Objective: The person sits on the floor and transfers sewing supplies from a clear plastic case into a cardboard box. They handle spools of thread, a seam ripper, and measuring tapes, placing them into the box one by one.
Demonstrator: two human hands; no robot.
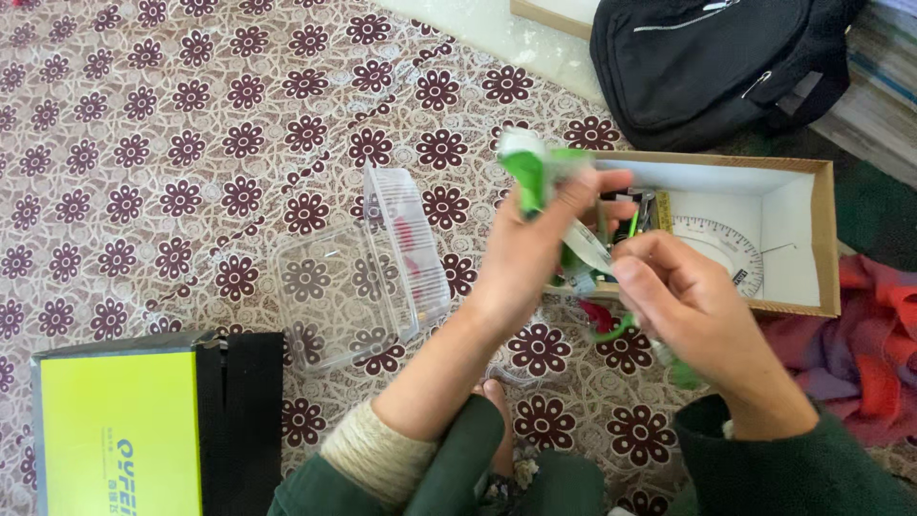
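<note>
Hands meet above the open cardboard box: left hand grips a green-and-white plastic wrapper; right hand, just beside, pinches its lower end.

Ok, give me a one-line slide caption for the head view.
Left hand grips a green-and-white object, right hand alongside, over a cardboard box on flowered cloth.

Clear glossy plastic case, matt cardboard box, patterned cloth floor covering

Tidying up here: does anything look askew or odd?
The clear plastic box lies open on the flowered cloth, lid tipped up. Otherwise nothing stands out; the left hand holds a green-and-white item beside the right hand.
</note>
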